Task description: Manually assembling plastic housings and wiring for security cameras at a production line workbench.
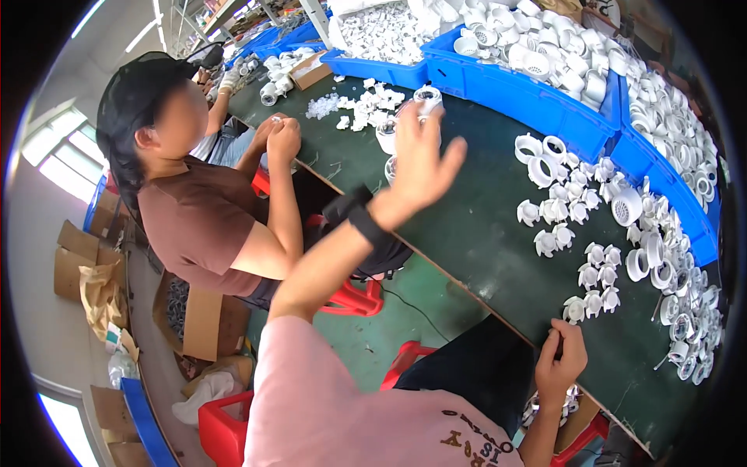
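Note:
My left hand (424, 159) is stretched out over the far left of the table, fingers extended and thumb spread wide. Its fingertips overlap a white cylindrical housing (427, 95); whether they touch it, I cannot tell. Another white housing (386, 136) stands just left of the fingers. At the table's near edge, my right hand (562, 359) is curled, with its fingers closed; what they hold, if anything, is hidden. Right beyond its fingertips lies a white clawed plastic part (573, 310), at the near end of a group of similar parts (597, 276).
Blue bins (521, 101) heaped with white plastic fittings line the table's back. White rings and round parts (681, 327) lie along the right. Small white pieces (372, 105) are piled at far left. A co-worker (198, 194) sits at my left. Red stools (350, 300) stand below.

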Action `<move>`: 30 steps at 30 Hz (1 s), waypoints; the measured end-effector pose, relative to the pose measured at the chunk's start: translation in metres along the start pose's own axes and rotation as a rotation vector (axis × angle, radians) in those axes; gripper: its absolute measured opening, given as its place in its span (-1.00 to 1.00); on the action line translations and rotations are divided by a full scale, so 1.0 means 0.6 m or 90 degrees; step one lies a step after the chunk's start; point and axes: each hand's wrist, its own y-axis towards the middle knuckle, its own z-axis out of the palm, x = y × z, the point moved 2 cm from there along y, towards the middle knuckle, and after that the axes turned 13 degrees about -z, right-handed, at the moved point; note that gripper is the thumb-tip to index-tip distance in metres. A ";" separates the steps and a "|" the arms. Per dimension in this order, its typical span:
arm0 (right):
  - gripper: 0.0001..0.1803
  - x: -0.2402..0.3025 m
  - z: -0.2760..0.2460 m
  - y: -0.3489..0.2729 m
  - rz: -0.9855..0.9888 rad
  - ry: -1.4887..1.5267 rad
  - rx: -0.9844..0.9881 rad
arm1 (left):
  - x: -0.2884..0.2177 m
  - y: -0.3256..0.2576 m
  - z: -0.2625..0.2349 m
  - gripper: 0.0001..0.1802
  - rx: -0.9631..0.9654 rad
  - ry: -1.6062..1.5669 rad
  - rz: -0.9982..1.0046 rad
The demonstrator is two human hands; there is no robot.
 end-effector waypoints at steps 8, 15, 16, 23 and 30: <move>-0.89 0.007 -0.004 0.002 0.014 0.044 -0.028 | -0.105 -0.176 -0.011 -0.47 0.094 -0.027 -0.024; -0.52 0.104 -0.073 0.050 0.050 0.439 -0.153 | -0.095 -0.190 -0.004 -0.58 0.077 -0.005 -0.008; -0.44 0.145 -0.102 0.074 0.016 0.496 -0.185 | -0.097 -0.188 -0.008 -0.58 0.081 -0.009 -0.001; -0.24 0.173 -0.154 0.090 -0.017 0.507 -0.169 | -0.096 -0.188 0.012 -0.64 0.095 -0.017 -0.010; -0.30 0.170 -0.153 0.106 -0.053 0.607 -0.150 | -0.086 -0.179 0.004 -0.66 0.099 -0.019 -0.009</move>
